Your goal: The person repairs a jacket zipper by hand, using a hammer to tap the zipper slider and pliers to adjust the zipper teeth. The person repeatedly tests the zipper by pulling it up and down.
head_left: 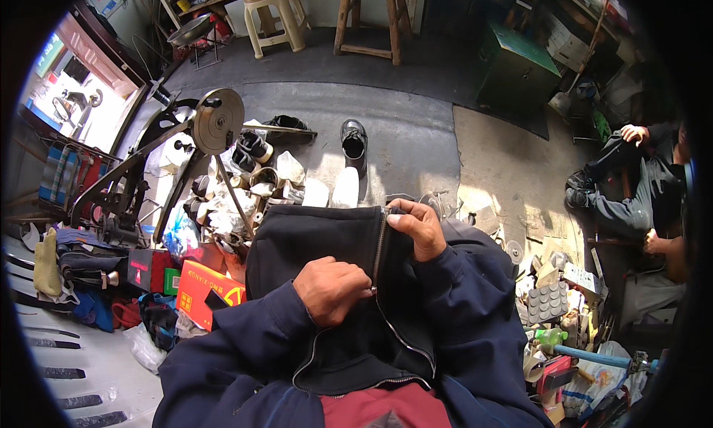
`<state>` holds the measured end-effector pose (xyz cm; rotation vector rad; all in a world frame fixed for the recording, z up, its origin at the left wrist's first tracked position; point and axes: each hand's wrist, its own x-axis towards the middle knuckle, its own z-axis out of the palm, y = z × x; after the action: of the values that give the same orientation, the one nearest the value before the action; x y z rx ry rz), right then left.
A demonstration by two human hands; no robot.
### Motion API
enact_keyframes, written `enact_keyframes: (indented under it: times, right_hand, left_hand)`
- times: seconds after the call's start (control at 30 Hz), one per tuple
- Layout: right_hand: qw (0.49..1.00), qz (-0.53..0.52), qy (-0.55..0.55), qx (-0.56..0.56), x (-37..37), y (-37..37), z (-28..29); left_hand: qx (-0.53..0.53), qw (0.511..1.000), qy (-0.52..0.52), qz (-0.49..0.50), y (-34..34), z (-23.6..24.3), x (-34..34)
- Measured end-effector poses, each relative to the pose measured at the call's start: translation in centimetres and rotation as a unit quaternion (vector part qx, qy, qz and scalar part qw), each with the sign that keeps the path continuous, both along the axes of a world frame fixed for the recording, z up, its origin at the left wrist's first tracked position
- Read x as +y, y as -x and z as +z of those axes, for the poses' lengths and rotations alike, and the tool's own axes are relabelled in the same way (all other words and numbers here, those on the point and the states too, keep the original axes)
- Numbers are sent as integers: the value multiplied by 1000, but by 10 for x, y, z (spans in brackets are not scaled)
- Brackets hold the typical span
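Observation:
A black zip-up garment (319, 242) lies spread over my lap. Its metal zipper (380, 250) is joined along the upper stretch and parts into two curving toothed edges below. At the point where the teeth split, my left hand (330, 290) is closed in a pinch on the zipper pull (373, 289). My right hand (418, 231) pinches the garment's far edge at the zipper's upper end, thumb on top. Both my forearms are in dark blue sleeves.
A hand-cranked machine with a round wheel (219, 121) stands left, beside piled shoes and bags. A red box (204, 290) lies near my left arm. A black shoe (354, 146) stands ahead. Scraps (549, 302) heap at right, near a seated person (639, 183).

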<state>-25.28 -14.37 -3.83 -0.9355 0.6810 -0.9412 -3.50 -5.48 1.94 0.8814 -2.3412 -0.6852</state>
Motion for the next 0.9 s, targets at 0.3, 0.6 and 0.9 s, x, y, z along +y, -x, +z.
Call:
enact_keyframes:
  times: [0.3, 0.6, 0.9]
  right_hand:
    - [999, -16, 17, 37, 3, -2, -2]
    - [993, -47, 46, 96, 8, -7, -5]
    - [993, -30, 63, 96, 3, 0, 0]
  left_hand:
    - [9, 1000, -8, -4, 2, 2, 4]
    - [13, 1000, -10, -3, 0, 0, 3]
    - [27, 999, -28, 18, -2, -2, 3]
